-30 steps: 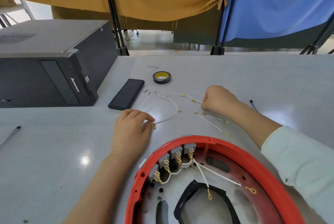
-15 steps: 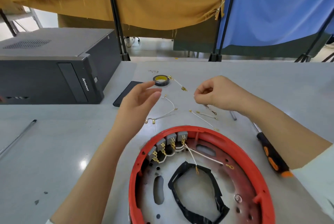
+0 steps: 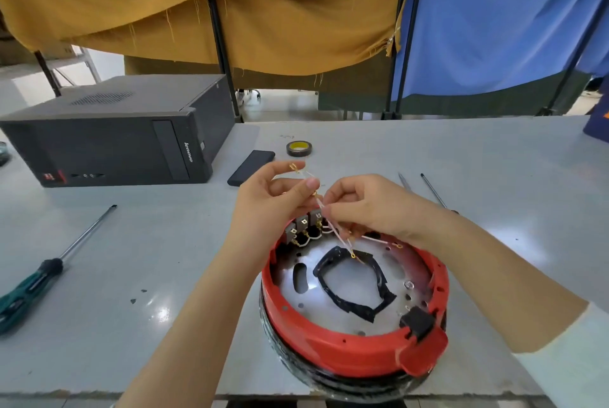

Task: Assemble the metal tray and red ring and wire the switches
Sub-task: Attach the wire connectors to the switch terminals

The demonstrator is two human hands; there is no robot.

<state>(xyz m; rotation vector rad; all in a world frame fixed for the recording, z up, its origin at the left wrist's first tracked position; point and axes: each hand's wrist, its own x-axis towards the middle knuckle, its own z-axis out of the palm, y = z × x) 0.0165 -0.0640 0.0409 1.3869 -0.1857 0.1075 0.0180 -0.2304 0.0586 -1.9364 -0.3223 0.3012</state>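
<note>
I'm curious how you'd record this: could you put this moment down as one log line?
left hand: pinching short white wire | right hand: pinching same wire | over red plastic ring | grey switches: partly wired

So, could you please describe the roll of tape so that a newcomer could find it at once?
Start from the black computer case at the table's far left. Just right of it lies a flat black slab, and right of that sits the tape roll, the only small dark ring with a yellow core.

Ring sits on table before me, tray in it, switches at its far-left wall; computer far left, tape roll behind.
</note>
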